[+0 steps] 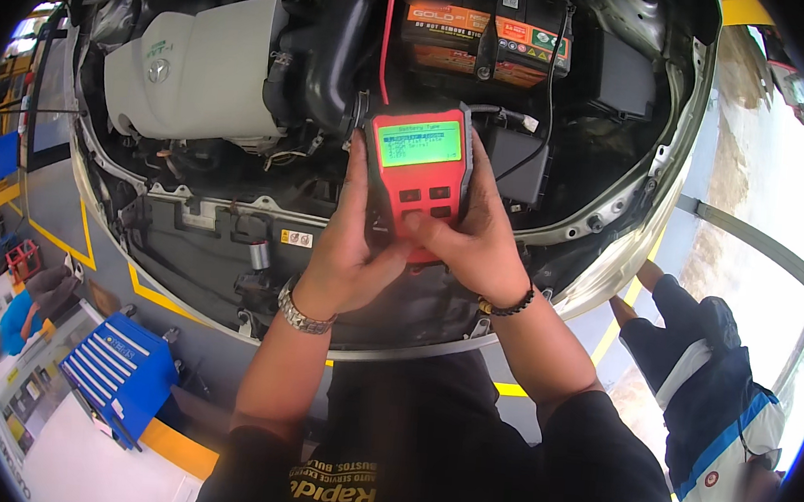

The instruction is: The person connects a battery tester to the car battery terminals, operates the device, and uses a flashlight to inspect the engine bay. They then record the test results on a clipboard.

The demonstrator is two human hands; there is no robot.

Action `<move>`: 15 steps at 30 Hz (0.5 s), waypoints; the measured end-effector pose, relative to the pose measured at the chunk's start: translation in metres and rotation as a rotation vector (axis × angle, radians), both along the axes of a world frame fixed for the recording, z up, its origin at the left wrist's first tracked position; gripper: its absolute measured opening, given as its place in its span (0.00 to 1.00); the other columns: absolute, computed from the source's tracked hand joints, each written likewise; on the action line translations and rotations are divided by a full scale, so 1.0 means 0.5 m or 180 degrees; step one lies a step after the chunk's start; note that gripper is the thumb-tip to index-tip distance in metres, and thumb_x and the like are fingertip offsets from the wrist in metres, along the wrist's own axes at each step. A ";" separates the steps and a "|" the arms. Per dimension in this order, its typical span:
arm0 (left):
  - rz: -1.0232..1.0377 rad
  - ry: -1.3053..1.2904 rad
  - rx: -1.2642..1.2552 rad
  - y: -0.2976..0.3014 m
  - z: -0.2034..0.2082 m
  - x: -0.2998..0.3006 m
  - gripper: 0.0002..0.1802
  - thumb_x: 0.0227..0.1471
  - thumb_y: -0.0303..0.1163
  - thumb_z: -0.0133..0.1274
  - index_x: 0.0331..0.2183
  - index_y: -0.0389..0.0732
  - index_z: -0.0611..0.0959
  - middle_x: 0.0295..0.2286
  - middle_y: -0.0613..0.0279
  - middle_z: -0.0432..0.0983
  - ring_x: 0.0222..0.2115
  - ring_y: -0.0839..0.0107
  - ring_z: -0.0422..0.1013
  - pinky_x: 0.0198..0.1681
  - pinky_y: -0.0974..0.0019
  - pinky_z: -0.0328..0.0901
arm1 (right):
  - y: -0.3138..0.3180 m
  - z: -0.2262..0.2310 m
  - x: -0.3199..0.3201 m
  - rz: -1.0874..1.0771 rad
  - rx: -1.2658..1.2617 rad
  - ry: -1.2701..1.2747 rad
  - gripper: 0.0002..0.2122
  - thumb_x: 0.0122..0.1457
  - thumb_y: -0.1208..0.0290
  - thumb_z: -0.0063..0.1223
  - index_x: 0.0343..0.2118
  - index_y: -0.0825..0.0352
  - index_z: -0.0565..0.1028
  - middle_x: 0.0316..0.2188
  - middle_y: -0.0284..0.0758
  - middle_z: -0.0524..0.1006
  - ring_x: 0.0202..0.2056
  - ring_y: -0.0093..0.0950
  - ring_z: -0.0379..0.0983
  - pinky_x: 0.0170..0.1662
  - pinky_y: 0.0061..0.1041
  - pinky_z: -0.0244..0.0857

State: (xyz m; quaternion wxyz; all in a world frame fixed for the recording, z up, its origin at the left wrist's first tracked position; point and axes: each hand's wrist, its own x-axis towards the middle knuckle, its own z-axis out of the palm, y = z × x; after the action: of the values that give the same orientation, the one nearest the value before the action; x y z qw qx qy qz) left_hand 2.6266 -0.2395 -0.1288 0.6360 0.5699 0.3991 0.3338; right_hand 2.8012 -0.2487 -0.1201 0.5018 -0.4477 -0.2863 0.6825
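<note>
Head view: the red tester [419, 177] lies between left grip [349, 252] and right grip [485, 250], both clasping it.

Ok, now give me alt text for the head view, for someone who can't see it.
A person's left hand and right hand hold a red handheld device with a lit green screen over an open engine bay, right thumb at its buttons. Beyond it are a grey engine cover and a black battery with an orange label.

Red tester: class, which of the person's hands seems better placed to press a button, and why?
Probably the right hand: its thumb lies over the keypad of the red tester. The left hand grips the left side, its thumb lower.
</note>
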 end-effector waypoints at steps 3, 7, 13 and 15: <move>-0.0031 0.0300 0.0221 0.005 0.002 -0.002 0.59 0.45 0.19 0.53 0.68 0.33 0.34 0.67 0.45 0.44 0.66 0.60 0.51 0.66 0.61 0.49 | 0.002 0.003 -0.001 -0.0043 0.0117 -0.0021 0.48 0.52 0.86 0.58 0.70 0.68 0.36 0.57 0.39 0.66 0.54 0.24 0.68 0.56 0.28 0.66; -0.0061 0.0235 0.0351 0.010 0.005 -0.001 0.61 0.44 0.18 0.53 0.68 0.41 0.32 0.66 0.51 0.48 0.64 0.60 0.55 0.65 0.57 0.53 | 0.004 0.010 -0.003 -0.0083 0.0173 -0.0026 0.49 0.52 0.87 0.57 0.71 0.68 0.36 0.57 0.39 0.66 0.54 0.24 0.68 0.56 0.28 0.66; -0.0017 0.0040 0.0206 0.005 0.014 0.005 0.60 0.45 0.19 0.53 0.68 0.38 0.32 0.67 0.49 0.46 0.65 0.59 0.52 0.66 0.58 0.50 | 0.006 0.023 0.005 -0.0009 0.0132 -0.0108 0.49 0.51 0.87 0.57 0.70 0.68 0.35 0.56 0.39 0.67 0.51 0.23 0.69 0.54 0.27 0.68; -0.0012 0.0079 0.0121 0.005 0.023 0.007 0.58 0.46 0.19 0.53 0.67 0.33 0.33 0.68 0.45 0.42 0.67 0.59 0.47 0.68 0.60 0.44 | 0.002 0.023 0.006 -0.0022 0.0143 -0.0113 0.50 0.50 0.87 0.58 0.70 0.69 0.35 0.55 0.39 0.68 0.51 0.23 0.70 0.54 0.27 0.68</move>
State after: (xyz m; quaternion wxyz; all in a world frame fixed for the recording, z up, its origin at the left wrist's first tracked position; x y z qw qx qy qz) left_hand 2.6303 -0.2371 -0.1175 0.6207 0.5867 0.3995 0.3330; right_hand 2.8043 -0.2476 -0.1088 0.5089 -0.4494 -0.3089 0.6661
